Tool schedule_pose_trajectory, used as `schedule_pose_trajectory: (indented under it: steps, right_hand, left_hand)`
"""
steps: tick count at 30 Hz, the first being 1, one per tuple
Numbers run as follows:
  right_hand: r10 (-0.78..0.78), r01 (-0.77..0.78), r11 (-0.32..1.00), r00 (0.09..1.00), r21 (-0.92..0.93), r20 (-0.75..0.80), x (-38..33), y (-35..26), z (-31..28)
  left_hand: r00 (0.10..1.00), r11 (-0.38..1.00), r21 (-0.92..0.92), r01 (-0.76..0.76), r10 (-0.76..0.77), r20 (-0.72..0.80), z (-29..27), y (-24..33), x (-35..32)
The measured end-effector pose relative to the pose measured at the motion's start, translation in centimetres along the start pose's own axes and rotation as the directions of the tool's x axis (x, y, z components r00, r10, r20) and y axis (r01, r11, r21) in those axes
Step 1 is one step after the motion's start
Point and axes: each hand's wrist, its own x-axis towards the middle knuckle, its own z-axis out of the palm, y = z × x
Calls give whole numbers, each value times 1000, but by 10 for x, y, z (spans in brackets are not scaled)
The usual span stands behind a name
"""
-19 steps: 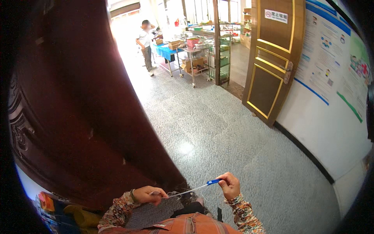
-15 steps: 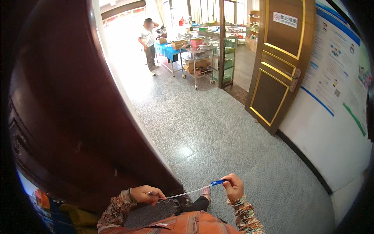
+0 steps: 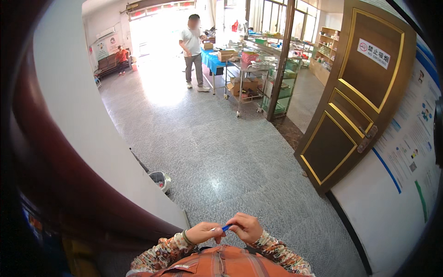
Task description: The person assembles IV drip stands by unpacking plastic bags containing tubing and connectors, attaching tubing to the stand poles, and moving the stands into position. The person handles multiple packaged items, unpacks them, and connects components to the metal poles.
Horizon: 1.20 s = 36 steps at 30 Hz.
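Pinched a small blue piece (image 3: 225,227) between the fingertips of both hands, low and close in front of the chest, above an orange plaid garment (image 3: 221,264). Closed the left hand (image 3: 202,232) on its paler end, fingers curled in; closed the right hand (image 3: 248,227) over the blue end, thumb and forefinger pressed together. Too small and too covered to tell what kind of piece it was. Held knuckle to knuckle, nearly touching, in patterned sleeves (image 3: 161,251).

Judged the grip slight: fingertips only, no support beneath. Could have slipped out with one loosened pinch or a jerk of either wrist, and dropped to the ground below. Would have been hard to find there, small as it was, against a busy speckle.

Stood on a grey speckled stone floor (image 3: 221,152), glossy, with bright daylight pooled toward the far entrance. Flanked on the left by a curved white panel (image 3: 78,120) edged in dark red-brown wood, a small lined bin (image 3: 159,180) at its foot. Flanked on the right by a brown door with gold trim (image 3: 355,115), and a white wall with posters (image 3: 410,175) beyond it. Farther off, well apart: a person in a pale shirt (image 3: 193,46) beside a blue-covered table (image 3: 212,61), a wheeled cart (image 3: 249,83) loaded with boxes, green shelving (image 3: 287,85).
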Motion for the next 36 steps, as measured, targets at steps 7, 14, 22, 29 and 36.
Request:
schedule_pose_trajectory:
  steps: [7, 14, 22, 29, 36]
  right_hand:
    - [-131, 128, 991, 983, 33, 130, 38, 45, -57]
    - [-212, 172, 969, 948, 180, 235, 48, 86, -129]
    - [-340, 250, 916, 900, 315, 274, 50, 119, -167]
    - [-386, 259, 896, 855, 360, 346, 51, 130, -181]
    - [-448, 275, 850, 826, 449, 342, 48, 136, -173]
  left_hand:
    - [984, 899, -436, -34, -47, -172, 8, 6, 54]
    - [971, 928, -372, -17, -74, -228, 31, 27, 121]
    - [904, 957, -284, -53, -74, -420, 60, 21, 173]
    - [853, 931, -365, 23, -209, -478, 77, 21, 186]
    - [786, 936, -342, -88, -145, -602, 100, 44, 178]
